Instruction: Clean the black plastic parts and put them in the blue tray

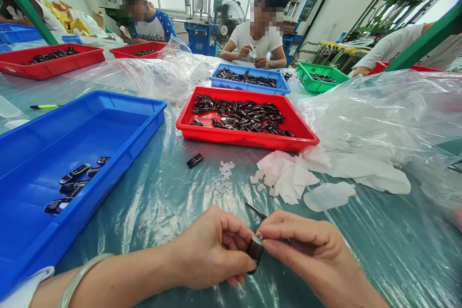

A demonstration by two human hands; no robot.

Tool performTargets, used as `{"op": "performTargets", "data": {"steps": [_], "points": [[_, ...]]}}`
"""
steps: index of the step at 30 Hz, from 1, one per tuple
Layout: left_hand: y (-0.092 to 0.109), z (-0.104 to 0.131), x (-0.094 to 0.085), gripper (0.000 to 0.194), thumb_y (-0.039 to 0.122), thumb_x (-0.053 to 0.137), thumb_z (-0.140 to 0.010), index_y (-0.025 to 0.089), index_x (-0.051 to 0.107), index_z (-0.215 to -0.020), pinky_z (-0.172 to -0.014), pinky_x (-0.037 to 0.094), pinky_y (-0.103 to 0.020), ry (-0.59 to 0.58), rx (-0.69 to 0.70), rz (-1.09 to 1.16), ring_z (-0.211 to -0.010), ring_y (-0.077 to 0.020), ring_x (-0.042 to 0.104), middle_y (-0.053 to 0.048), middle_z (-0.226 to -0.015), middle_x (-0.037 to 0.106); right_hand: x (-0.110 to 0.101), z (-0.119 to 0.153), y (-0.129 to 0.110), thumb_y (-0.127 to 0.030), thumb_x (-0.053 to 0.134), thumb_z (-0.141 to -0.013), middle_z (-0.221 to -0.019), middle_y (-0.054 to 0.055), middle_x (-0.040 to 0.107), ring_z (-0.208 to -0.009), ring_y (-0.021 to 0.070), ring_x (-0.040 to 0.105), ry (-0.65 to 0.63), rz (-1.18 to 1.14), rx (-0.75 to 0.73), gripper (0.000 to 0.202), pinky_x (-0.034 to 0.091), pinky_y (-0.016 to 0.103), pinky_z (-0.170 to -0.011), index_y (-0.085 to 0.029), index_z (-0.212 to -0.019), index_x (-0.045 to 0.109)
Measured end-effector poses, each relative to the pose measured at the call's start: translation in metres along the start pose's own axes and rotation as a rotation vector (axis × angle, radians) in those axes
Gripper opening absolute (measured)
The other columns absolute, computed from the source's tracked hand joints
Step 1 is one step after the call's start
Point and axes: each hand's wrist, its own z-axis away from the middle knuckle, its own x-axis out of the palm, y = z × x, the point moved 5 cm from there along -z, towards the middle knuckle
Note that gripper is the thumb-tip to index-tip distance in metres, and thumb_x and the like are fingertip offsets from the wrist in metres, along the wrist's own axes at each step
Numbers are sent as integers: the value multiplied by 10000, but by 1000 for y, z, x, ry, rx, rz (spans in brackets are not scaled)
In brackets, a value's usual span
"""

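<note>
Small black part (255, 252), held over the plastic-covered table (151, 221) on the near side of the central red tray (249, 143), its pale rounded end turned upward. The left hand (216, 248), with a bangle (77, 276) at the wrist, is closed on the part between thumb and fingers. The right hand (299, 243) meets the pale end, thumb and forefinger pinched together; a tiny pinkish speck shows at the fingertips — whether it is gripped cannot be told. A slender dark tool (256, 210) projects beside the right fingers, partly hidden by them.

Between the hands and the central red tray lie a loose black piece (195, 160) and pale scraps (225, 172); crumpled white sheets (287, 173) lie by its near right corner. The tray itself holds many black pieces. To its left stands a large blue tray (119, 115) with a few similar pieces — beyond that, a yellow-and-black pen (45, 106). Just behind the central red tray is a smaller blue tray (249, 87), also filled; a green tray (319, 86) stands beyond its right side. Clear plastic sheeting (364, 110) spreads to its right. Farther back sit a person in a white shirt (257, 41) and a fan (227, 24).
</note>
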Motion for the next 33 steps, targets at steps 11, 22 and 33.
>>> {"op": "performTargets", "data": {"steps": [11,22,33], "points": [[0,2,1,149,129,600,-633,113,674,-760,-443,408,-148,-24,9,-13,-425,-55,483,38,-485,522,1,5,-4,-99,621,-746,-772,0,640,-694,126,616,-30,-9,-155,306,506,196,-592,-342,-913,703],[4,2,0,104,152,613,-640,102,637,-728,-448,407,-150,-11,20,-1,-433,-58,483,34,-497,527,1,3,-2,-112,616,-750,-750,-15,616,-664,113,603,-2,36,-152,316,499,176,-563,-373,-909,697],[0,3,-1,110,151,608,-646,113,658,-737,-451,398,-151,-11,28,-24,-433,-59,478,40,-487,512,3,9,0,-125,590,-776,-776,-17,617,-670,112,602,-26,83,-149,322,504,186,-587,-394,-924,689]]}}
